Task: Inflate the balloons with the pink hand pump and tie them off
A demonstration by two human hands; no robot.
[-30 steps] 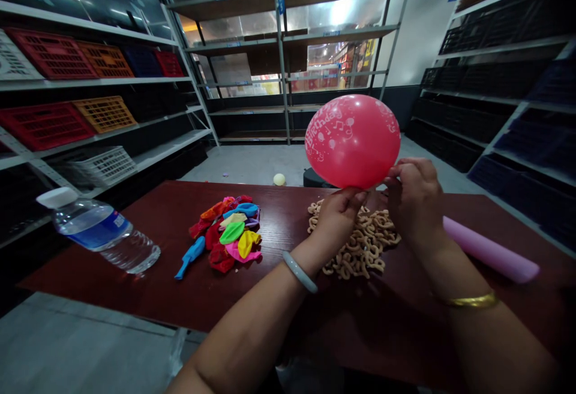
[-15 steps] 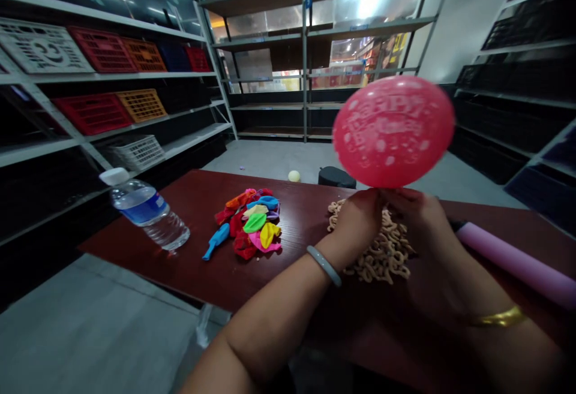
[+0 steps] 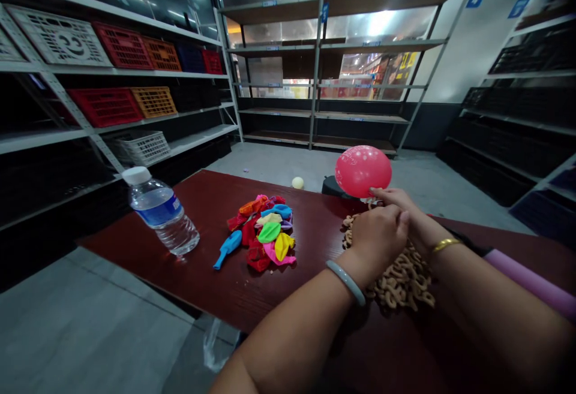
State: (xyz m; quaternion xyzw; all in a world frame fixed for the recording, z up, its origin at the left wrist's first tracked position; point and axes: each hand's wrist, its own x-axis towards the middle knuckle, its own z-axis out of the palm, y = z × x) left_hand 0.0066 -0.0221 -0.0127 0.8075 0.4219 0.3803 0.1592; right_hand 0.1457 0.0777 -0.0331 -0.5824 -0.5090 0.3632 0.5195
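An inflated red balloon (image 3: 363, 172) with pale printing stands above the far side of the table, neck downward. My right hand (image 3: 398, 202) pinches it at its lower end with thumb and fingers. Just in front, my left hand (image 3: 378, 235) is closed, its thumb pointing right. The back of that hand hides its fingertips and whatever is in them, close to the balloon's neck. Beneath both hands lies a heap of small tan curled pieces (image 3: 402, 280), partly covered by them. To the left is a pile of limp, uninflated balloons (image 3: 270, 232) in several colours.
A water bottle (image 3: 164, 211) stands at the left of the dark red table (image 3: 180, 280). At the right lies a pinkish-purple tube (image 3: 531, 280). Beyond the table are a black stool (image 3: 330, 185), a pale ball (image 3: 297, 183) and shelves (image 3: 279, 137); crates (image 3: 105, 106) fill the left rack.
The red balloon has moved lower, slightly left and farther away, looking smaller. My left hand has turned and closed in front of my right. The view has shifted a little.
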